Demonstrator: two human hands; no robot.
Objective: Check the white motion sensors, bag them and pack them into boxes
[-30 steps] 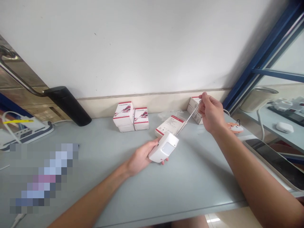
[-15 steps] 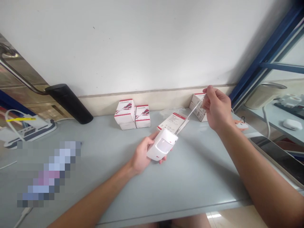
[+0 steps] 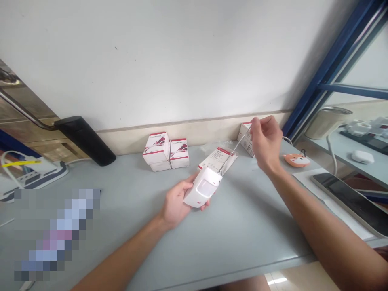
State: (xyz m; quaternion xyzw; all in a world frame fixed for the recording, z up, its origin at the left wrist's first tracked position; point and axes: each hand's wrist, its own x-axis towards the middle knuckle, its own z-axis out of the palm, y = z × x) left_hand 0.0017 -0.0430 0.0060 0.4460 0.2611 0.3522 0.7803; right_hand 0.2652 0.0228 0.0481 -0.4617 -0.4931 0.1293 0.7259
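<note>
A white motion detector (image 3: 201, 190) is tilted in my left hand (image 3: 178, 204), its lens window facing up toward me. My left fingers wrap around its side and underneath. From its far end a thin metal telescopic antenna (image 3: 232, 154) slants up to the right. My right hand (image 3: 266, 139) is closed in a pinch on the antenna's upper end, and that tip is hidden by the fingers. Just behind the detector lies a white and red box (image 3: 216, 158) marked as a detector, partly covered by it.
White and red boxes (image 3: 156, 147) are stacked by the wall, with more boxes (image 3: 246, 141) behind my right hand. A black cylinder (image 3: 87, 139) on a metal arm stands left, near a power strip (image 3: 30, 173). An orange case (image 3: 297, 159) and a phone (image 3: 351, 198) lie right.
The whole view has shifted slightly. My right hand is a little lower and nearer the detector, still pinching the antenna. My left hand keeps its hold.
</note>
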